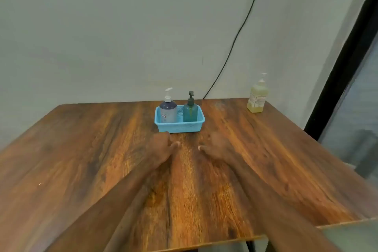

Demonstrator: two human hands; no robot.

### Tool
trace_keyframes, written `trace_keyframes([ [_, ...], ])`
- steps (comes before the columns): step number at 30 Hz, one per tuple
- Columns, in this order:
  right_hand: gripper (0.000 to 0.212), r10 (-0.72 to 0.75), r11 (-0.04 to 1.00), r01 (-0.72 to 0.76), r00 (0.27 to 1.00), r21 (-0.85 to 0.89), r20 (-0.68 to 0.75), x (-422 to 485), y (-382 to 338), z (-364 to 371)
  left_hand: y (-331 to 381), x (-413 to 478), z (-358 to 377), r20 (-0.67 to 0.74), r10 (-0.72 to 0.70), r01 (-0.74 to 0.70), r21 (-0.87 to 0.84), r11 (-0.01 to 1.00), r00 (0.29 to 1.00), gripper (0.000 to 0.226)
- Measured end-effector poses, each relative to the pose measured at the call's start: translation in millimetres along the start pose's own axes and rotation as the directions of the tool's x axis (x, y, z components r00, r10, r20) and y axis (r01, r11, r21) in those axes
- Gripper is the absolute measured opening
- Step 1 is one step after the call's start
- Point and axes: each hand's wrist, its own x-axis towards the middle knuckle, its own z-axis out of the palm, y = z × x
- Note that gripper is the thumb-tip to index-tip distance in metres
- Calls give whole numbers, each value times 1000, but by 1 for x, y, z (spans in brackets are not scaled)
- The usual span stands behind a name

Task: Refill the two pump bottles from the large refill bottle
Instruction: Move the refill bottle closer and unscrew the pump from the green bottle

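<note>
The left hand [162, 146] and right hand [215, 145] are holding nothing, fingers loose, over the bench [81, 149] near the blue basket [180, 127].

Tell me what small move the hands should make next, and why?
Probably reach the left hand forward to grip the white-pump bottle. It and the right hand hold nothing, just short of the blue basket where that and the green bottle stand, pumps on; the refill bottle stands far right.

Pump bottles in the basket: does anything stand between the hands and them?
Only the near wall of the blue basket, covering both bottles' bases. The white-pump bottle and green bottle rise well above it, open to the left hand and right hand.
</note>
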Motion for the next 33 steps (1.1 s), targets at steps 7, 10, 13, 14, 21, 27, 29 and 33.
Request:
trace_keyframes([
  [7, 79, -158, 968, 157, 987, 195, -14, 91, 24, -5, -15, 34, -13, -99, -23, -5, -278, 960, 995, 73],
  [10, 62, -116, 975, 130, 990, 182, -85, 92, 17, 7, -26, 59, -10, -48, -10, -3, -265, 964, 999, 67],
  [13, 37, -114, 980, 133, 985, 146, -132, 101, 17, 17, -30, 70, 0, -62, -23, 16, -110, 994, 998, 47],
  [14, 35, -114, 979, 137, 981, 148, -155, 104, 19, 21, -31, 73, 2, -79, -23, 15, -100, 995, 997, 46],
  [21, 25, -102, 964, 146, 974, 222, -200, 107, 19, 23, -36, 74, 1, -172, -32, 6, -149, 989, 985, 40],
  [27, 22, -152, 947, 220, 949, 234, -277, 82, 21, 13, -30, 50, -8, -224, 15, -50, -149, 988, 974, 33],
  [29, 21, -164, 944, 237, 940, 230, -299, 68, 22, 7, -26, 37, -13, -232, 30, -69, -165, 984, 972, 29],
  [33, 21, -239, 933, 308, 917, 186, -319, 38, 22, -3, -20, 10, -21, -244, 38, -89, -200, 976, 969, 26],
])
